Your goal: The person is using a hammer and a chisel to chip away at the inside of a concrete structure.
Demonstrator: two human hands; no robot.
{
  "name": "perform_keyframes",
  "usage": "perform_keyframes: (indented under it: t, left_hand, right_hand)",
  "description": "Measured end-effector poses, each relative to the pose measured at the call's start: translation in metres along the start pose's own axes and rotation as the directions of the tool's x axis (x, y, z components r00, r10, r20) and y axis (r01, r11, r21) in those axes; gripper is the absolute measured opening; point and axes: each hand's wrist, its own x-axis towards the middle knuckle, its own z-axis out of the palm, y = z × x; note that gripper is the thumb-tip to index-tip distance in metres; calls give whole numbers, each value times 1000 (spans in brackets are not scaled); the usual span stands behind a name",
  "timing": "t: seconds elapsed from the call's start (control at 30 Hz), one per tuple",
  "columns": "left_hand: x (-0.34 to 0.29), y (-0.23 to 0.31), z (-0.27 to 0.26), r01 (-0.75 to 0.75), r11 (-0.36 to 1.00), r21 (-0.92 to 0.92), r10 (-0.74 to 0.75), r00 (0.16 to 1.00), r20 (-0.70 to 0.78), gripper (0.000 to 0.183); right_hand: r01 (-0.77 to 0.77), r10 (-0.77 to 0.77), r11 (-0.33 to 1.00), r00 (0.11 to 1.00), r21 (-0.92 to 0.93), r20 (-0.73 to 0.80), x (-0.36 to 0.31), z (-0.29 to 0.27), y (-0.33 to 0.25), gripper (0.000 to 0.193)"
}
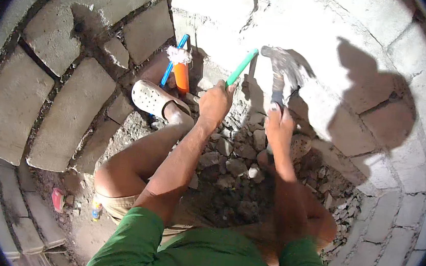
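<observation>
My left hand [216, 102] is closed round a green rod [242, 66] that slants up and to the right in front of the brightly lit wall. Whatever lies below the fist is hidden by it. In my right hand [279, 128] is a hammer [278, 82], gripped by its dark handle. The hammer's head is raised close to the rod's upper end, with a small gap between them in the picture, and is smeared by motion. Beneath both hands lies a heap of broken stone rubble [236, 161] between my bent legs.
An orange cylinder [181, 77] with a frayed white top and a blue rod [167, 72] stand by the wall, beyond my pale clog [150, 98]. Block walls [71, 114] curve around. A red scrap [58, 199] and a small bottle [96, 210] lie at lower left.
</observation>
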Motion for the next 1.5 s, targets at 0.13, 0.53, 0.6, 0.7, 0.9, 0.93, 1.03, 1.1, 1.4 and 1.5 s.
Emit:
perform_keyframes:
  t: [0.13, 0.53, 0.6, 0.7, 0.9, 0.93, 1.03, 1.1, 1.4, 1.5]
  left_hand:
    - [2, -5, 23, 18, 1000, 3, -18, 1000, -25, 43]
    - [-5, -129, -12, 518, 231, -823, -237, 851, 469, 42]
    - [-6, -111, -2, 446, 306, -841, -94, 894, 439, 45]
    - [7, -78, -2, 322, 491, -809, -107, 944, 311, 47]
    - [39, -35, -28, 18, 923, -385, 13, 997, 77, 66]
    - [41, -33, -32, 6, 946, -325, 12, 999, 52, 65]
    - [44, -28, -39, -19, 984, -178, 30, 998, 61, 64]
    - [44, -26, -42, -110, 986, -123, 114, 993, 23, 63]
    - [46, -19, -44, -136, 989, -61, 138, 990, 33, 58]
    - [52, -14, -48, -110, 993, -35, 113, 990, 89, 58]
  right_hand:
    - [197, -244, 965, 916, -172, -319, -18, 21, -2, 30]
    - [338, -371, 850, 929, -403, -4, -91, 34, 66, 34]
    - [277, -257, 831, 960, -482, 109, -105, 20, 84, 33]
    - [-235, 312, 933, 906, -271, 287, -120, 0, 105, 32]
    - [-205, 307, 923, 903, -326, 301, -110, -20, 63, 37]
    - [-178, 210, 972, 949, -152, 236, -100, -28, 41, 37]
    - [-330, 297, 937, 924, 110, 242, -58, -54, -38, 31]
    - [-148, 125, 981, 977, 124, 174, -31, -58, -88, 29]
    - [339, -340, 887, 939, -315, 54, 18, -36, -126, 26]
    - [163, -96, 790, 985, -591, 144, 58, -8, -104, 37]
